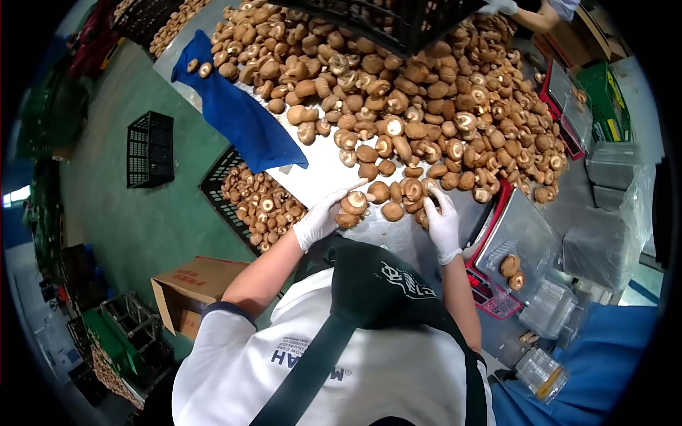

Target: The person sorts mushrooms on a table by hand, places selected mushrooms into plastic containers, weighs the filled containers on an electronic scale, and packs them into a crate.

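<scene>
Both my hands wear white gloves at the near edge of the mushroom pile. My left hand (323, 217) lies with its fingers stretched out beside a few brown mushrooms (353, 204), touching them from the left. On the other side, my right hand (443, 224) has its fingers apart and its fingertips against the right end of a small cluster of mushrooms (410, 189). One single mushroom (391, 211) sits on the metal table between the hands. Neither hand is closed round a mushroom that I can make out.
A large mushroom heap (440, 92) covers the table, under a tilted black crate (398, 28). A blue cloth (238, 117) lies left. Below it stands a crate of mushrooms (259, 202). Two mushrooms rest on a red scale (515, 241), near clear plastic trays (600, 245). Another person's gloved hand (499, 7) shows above.
</scene>
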`<state>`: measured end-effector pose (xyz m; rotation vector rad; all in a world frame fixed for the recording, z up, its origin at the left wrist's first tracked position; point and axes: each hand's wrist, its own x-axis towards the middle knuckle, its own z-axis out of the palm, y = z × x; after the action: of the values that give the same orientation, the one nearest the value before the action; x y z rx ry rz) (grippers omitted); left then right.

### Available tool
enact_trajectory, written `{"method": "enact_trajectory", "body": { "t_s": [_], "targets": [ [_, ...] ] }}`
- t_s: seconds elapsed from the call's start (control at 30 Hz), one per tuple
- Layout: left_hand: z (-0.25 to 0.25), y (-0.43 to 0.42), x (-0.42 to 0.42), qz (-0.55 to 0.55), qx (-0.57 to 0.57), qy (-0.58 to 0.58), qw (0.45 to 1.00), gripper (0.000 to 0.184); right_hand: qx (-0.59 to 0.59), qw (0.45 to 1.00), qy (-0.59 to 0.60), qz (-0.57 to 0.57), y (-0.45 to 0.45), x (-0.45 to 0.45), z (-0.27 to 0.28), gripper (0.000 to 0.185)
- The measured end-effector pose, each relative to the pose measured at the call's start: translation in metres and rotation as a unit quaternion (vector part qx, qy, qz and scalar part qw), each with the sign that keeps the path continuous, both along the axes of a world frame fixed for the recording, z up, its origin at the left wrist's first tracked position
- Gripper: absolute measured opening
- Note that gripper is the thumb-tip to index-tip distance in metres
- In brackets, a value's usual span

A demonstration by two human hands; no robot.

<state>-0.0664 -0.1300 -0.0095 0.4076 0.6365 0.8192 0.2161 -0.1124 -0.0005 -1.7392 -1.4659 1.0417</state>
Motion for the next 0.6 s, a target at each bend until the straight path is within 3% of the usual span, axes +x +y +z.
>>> {"method": "enact_trajectory", "body": {
  "t_s": [0.33, 0.43, 0.53, 0.6],
  "targets": [
    [-0.007, 0.001, -0.009, 0.027, 0.022, 0.047, 0.998, 0.061, 0.008, 1.0, -0.027, 0.015, -0.002, -0.007, -0.007, 0.036],
    [-0.022, 0.0, -0.013, 0.045, 0.004, 0.082, 0.996, 0.056, 0.117, 0.988, -0.095, 0.029, 0.002, -0.022, 0.002, 0.037],
    [-0.032, -0.001, -0.015, 0.048, 0.003, 0.123, 0.991, 0.05, 0.121, 0.985, -0.118, 0.041, 0.023, -0.05, 0.02, 0.038],
    [-0.031, 0.001, -0.012, 0.03, 0.039, 0.173, 0.984, 0.048, 0.111, 0.971, -0.197, 0.073, 0.045, -0.067, 0.024, 0.039]
  ]
}}
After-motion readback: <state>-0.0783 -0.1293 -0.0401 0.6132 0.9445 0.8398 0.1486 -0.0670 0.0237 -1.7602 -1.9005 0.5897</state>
